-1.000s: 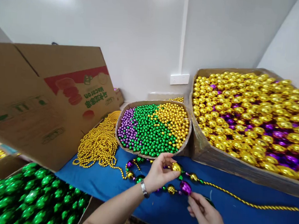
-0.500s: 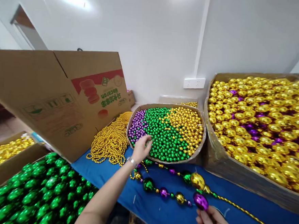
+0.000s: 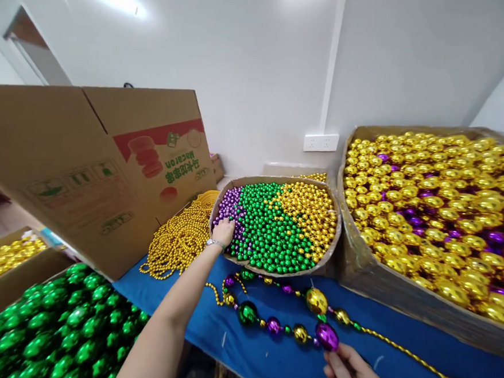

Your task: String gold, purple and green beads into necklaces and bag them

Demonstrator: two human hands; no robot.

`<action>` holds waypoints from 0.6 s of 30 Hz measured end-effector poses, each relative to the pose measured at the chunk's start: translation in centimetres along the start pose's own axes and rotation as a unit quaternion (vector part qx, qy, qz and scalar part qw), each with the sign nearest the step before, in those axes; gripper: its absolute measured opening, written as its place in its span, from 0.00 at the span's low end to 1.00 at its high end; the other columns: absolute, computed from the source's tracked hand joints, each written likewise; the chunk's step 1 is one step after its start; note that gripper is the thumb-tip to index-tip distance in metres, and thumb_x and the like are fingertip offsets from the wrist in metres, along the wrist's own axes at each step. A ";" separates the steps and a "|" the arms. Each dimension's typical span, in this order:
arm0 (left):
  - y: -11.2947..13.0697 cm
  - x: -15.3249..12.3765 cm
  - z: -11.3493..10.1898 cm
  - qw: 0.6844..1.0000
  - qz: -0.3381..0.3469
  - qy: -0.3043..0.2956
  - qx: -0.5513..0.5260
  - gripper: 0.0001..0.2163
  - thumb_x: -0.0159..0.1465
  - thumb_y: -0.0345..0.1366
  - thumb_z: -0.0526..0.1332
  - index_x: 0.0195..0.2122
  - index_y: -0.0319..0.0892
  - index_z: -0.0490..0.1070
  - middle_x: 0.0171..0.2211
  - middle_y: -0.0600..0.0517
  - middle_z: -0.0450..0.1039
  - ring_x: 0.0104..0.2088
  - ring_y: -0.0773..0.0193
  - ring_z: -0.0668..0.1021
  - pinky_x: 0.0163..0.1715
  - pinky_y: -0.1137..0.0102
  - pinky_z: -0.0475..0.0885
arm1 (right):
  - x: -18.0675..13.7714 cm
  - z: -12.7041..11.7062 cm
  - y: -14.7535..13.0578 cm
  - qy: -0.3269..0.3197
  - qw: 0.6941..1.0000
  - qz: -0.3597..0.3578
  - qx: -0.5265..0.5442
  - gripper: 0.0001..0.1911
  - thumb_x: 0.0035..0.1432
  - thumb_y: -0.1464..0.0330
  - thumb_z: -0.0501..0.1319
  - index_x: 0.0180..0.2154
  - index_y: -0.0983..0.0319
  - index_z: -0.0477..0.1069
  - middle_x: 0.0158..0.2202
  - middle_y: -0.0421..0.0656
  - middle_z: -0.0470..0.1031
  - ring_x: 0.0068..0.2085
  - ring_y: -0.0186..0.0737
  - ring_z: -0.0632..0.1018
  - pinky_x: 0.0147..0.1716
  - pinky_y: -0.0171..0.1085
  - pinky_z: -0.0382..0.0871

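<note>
My left hand reaches into the purple beads at the left side of a shallow box. Its fingers are curled down, and what lies between the fingertips is hidden. The same box holds green beads and gold beads. At the lower right, my right hand pinches a large purple bead at the end of a string. This bead necklace loops over the blue cloth with large green, gold and purple beads and a twisted gold strand.
A big box of gold and purple beads stands on the right. Gold bead strands lie in a heap beside an upright cardboard box. Large green beads fill the lower left, near a box of gold beads.
My left hand has moved left and slightly up, from the edge of the green beads into the purple ones. My right hand keeps its pinch on the large purple bead. The view has shifted slightly.
</note>
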State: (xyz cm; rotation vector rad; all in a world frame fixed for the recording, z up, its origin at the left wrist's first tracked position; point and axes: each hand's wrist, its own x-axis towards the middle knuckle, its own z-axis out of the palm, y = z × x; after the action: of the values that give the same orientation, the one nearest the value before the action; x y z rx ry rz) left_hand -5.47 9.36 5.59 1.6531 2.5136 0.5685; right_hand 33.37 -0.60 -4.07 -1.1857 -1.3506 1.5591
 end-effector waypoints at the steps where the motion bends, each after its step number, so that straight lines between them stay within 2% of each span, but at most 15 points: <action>1: 0.3 -0.4 -0.1 1.000 0.002 0.005 -0.023 0.08 0.61 0.28 0.54 0.39 0.38 0.69 0.44 0.39 0.68 0.50 0.51 0.69 0.48 0.58 0.65 | -0.1 -0.1 0.1 -0.005 1.000 -0.004 -0.002 0.21 0.48 0.50 0.63 0.33 0.61 0.75 0.27 0.43 0.78 0.28 0.43 0.80 0.26 0.32 0.75; 5: 2.4 -3.9 0.0 0.990 0.025 0.005 -0.142 0.11 0.64 0.35 0.53 0.45 0.38 0.67 0.40 0.44 0.72 0.42 0.59 0.75 0.42 0.65 0.70 | -0.7 -0.2 0.4 -0.026 0.999 -0.023 -0.022 0.18 0.51 0.53 0.62 0.35 0.61 0.74 0.31 0.43 0.78 0.31 0.42 0.80 0.29 0.31 0.75; 7: 4.1 -6.7 0.5 0.957 0.030 -0.032 -0.288 0.13 0.65 0.38 0.52 0.47 0.39 0.66 0.40 0.46 0.73 0.37 0.63 0.77 0.37 0.69 0.72 | -1.1 0.1 0.2 -0.033 0.998 -0.031 -0.036 0.18 0.52 0.54 0.61 0.36 0.60 0.73 0.32 0.43 0.77 0.32 0.41 0.79 0.32 0.32 0.75; 8: 5.0 -8.1 0.8 0.912 0.021 -0.068 -0.405 0.13 0.64 0.39 0.54 0.47 0.39 0.66 0.39 0.46 0.74 0.36 0.64 0.78 0.36 0.70 0.72 | -1.2 0.3 -0.1 -0.035 0.998 -0.035 -0.041 0.17 0.53 0.54 0.61 0.37 0.61 0.73 0.32 0.43 0.77 0.33 0.41 0.79 0.33 0.32 0.75; 10: 6.9 -10.6 1.4 0.779 -0.024 -0.148 -0.610 0.14 0.60 0.40 0.60 0.43 0.38 0.69 0.36 0.46 0.75 0.33 0.66 0.78 0.34 0.71 0.73 | -1.6 0.8 -0.7 -0.023 0.997 -0.046 -0.049 0.17 0.53 0.54 0.61 0.36 0.61 0.73 0.31 0.43 0.77 0.32 0.41 0.79 0.32 0.32 0.76; 11: 7.7 -11.7 1.6 0.714 -0.050 -0.179 -0.675 0.14 0.58 0.40 0.63 0.41 0.37 0.71 0.34 0.46 0.75 0.31 0.66 0.78 0.32 0.72 0.72 | -1.7 0.9 -1.0 -0.014 0.997 -0.052 -0.055 0.17 0.53 0.54 0.61 0.36 0.61 0.73 0.31 0.43 0.77 0.32 0.41 0.79 0.32 0.32 0.75; 12: 8.5 -12.5 1.9 0.674 -0.072 -0.201 -0.707 0.14 0.56 0.40 0.65 0.40 0.37 0.72 0.33 0.46 0.76 0.30 0.66 0.78 0.31 0.72 0.72 | -1.9 1.1 -1.3 -0.004 0.996 -0.060 -0.062 0.17 0.53 0.54 0.61 0.35 0.61 0.74 0.31 0.43 0.77 0.31 0.40 0.79 0.31 0.31 0.75; 13: 9.1 -13.1 2.0 0.651 -0.087 -0.214 -0.723 0.14 0.55 0.39 0.67 0.39 0.36 0.72 0.32 0.46 0.76 0.29 0.67 0.78 0.30 0.73 0.72 | -2.0 1.2 -1.5 0.005 0.995 -0.068 -0.072 0.17 0.53 0.54 0.60 0.35 0.60 0.74 0.30 0.43 0.77 0.31 0.40 0.78 0.30 0.31 0.75; 15: 10.0 -13.7 2.3 0.636 -0.099 -0.225 -0.732 0.14 0.54 0.39 0.67 0.38 0.35 0.73 0.31 0.46 0.76 0.28 0.67 0.78 0.28 0.74 0.72 | -2.2 1.1 -1.8 0.004 0.992 -0.083 -0.098 0.16 0.54 0.54 0.59 0.35 0.60 0.74 0.30 0.42 0.77 0.30 0.39 0.78 0.29 0.30 0.74; 18: 10.6 -14.1 2.4 0.632 -0.101 -0.230 -0.733 0.13 0.54 0.39 0.67 0.37 0.36 0.72 0.31 0.47 0.76 0.27 0.68 0.78 0.27 0.75 0.72 | -2.3 0.7 -1.9 -0.016 0.985 -0.104 -0.140 0.15 0.57 0.56 0.57 0.38 0.59 0.73 0.30 0.42 0.77 0.29 0.37 0.78 0.29 0.30 0.74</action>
State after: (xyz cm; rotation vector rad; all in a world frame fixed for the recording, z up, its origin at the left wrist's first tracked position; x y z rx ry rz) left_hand 10.27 1.02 5.16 0.6230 0.9808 1.3524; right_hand 33.32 -2.69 -1.82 -1.1452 -1.6996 1.2745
